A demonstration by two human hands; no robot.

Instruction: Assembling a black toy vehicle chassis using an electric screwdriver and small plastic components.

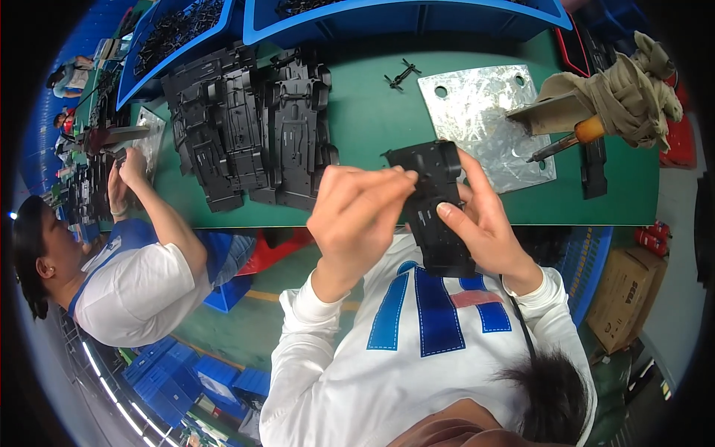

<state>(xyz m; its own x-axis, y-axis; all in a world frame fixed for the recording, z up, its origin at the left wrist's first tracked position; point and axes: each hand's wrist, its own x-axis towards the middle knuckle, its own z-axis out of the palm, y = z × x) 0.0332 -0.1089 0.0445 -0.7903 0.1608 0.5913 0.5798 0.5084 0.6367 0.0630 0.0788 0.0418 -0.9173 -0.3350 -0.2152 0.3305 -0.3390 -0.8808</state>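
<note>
At frame centre, right hand [488, 223] grips black plastic part [436, 205] steady; left hand [357, 212] fingers pinch its top edge, above green tabletop [372, 119].

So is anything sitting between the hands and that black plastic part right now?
No. Both the left hand and right hand already grip the black plastic part directly, above the green table's edge; nothing visible lies between.

Bare green table [372, 127] is lying open between the heap of black plastic parts [253, 127] on the left and the metal plate [484, 119] on the right, with only a small black clip [402, 74] sitting in that gap. A soldering iron [566, 138] is crossing the plate's right edge, and blue bins [402, 18] are walling off the far side
</note>
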